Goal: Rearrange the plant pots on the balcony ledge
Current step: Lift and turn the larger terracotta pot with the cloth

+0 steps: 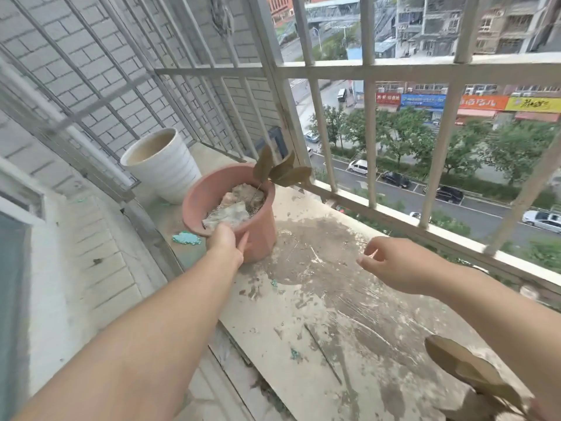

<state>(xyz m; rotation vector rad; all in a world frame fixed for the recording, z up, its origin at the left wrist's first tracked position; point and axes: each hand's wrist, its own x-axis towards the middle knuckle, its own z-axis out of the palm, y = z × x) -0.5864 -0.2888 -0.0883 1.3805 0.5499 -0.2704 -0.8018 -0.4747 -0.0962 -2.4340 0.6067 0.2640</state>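
A round terracotta-coloured plant pot (239, 208) stands on the dusty concrete balcony ledge (318, 299), towards its far left part, and seems to tip slightly towards the viewer. Inside it lie pale lumps of dry soil and a thin stem carrying a few brown, withered leaves (279, 170) that rise over its far rim. The left hand (226, 243) grips the pot at its near rim: the thumb hooks over the lip to the inside, while the fingers (243, 243) press together against the outer wall just below. The right hand (394, 262) hangs over the bare ledge to the right of the pot, well apart from it, with fingers loosely curled and slightly spread, holding nothing.

Just beyond the pot on the left, close beside it, stands a tall white ribbed ceramic pot (162, 167); whether the two touch cannot be told. A patch of turquoise crumbs (186, 238) lies on the ledge left of the gripping hand. At the near right corner, dry brown leaves of another plant (470, 372) enter the view. A white metal railing (370, 123) closes the far side of the ledge, with a street and parked cars far below.
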